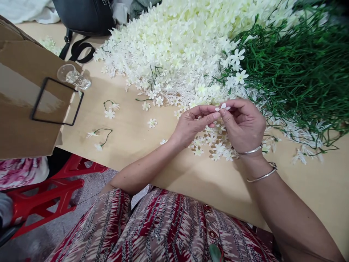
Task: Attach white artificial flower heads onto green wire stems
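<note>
Above the near tabletop (131, 153), left hand (192, 123) and right hand (244, 125) have fingers (213, 117) clamped on 1 flower (224, 106); a light pinch should avoid creasing it.

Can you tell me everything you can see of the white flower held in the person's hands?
The flower is small and white, with a few slim petals showing, spread outward and upward. It looks artificial, perhaps thin cloth or plastic, though I can't be sure. It is held over the table, where the fingertips of the left hand and right hand meet. They hide its underside, so I can't tell whether it has a stem.
</note>
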Demonstrator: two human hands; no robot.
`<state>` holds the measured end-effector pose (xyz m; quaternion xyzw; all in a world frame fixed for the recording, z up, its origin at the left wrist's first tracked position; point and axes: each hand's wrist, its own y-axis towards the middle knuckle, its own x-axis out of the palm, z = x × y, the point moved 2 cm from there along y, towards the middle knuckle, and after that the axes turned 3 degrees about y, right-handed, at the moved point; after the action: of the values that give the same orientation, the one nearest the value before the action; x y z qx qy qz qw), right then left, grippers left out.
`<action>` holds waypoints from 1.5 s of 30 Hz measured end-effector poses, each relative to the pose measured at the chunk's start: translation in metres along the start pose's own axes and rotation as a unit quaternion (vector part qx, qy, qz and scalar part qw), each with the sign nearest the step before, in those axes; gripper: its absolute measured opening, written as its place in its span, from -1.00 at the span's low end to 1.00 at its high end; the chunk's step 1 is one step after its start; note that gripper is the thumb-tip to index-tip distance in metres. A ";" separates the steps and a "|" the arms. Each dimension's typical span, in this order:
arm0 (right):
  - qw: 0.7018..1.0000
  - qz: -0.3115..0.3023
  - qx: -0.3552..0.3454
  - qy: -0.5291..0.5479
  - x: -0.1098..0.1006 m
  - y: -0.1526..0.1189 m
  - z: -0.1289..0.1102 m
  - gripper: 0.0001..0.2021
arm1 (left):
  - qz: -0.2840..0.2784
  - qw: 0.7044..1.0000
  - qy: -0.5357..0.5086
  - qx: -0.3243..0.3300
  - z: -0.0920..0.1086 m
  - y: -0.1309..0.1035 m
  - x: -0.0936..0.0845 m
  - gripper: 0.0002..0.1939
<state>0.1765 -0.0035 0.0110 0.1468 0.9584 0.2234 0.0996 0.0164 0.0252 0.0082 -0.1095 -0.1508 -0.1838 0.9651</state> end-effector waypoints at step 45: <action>0.988 0.006 -0.123 -0.096 -0.008 -0.001 -0.019 -0.97 | -0.045 0.982 -0.158 -0.091 0.017 -0.005 -0.001 -0.30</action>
<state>0.1784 -0.0146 0.0282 0.1604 0.9086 0.3252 0.2071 0.0095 0.0254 0.0246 -0.2178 -0.2889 -0.2202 0.9059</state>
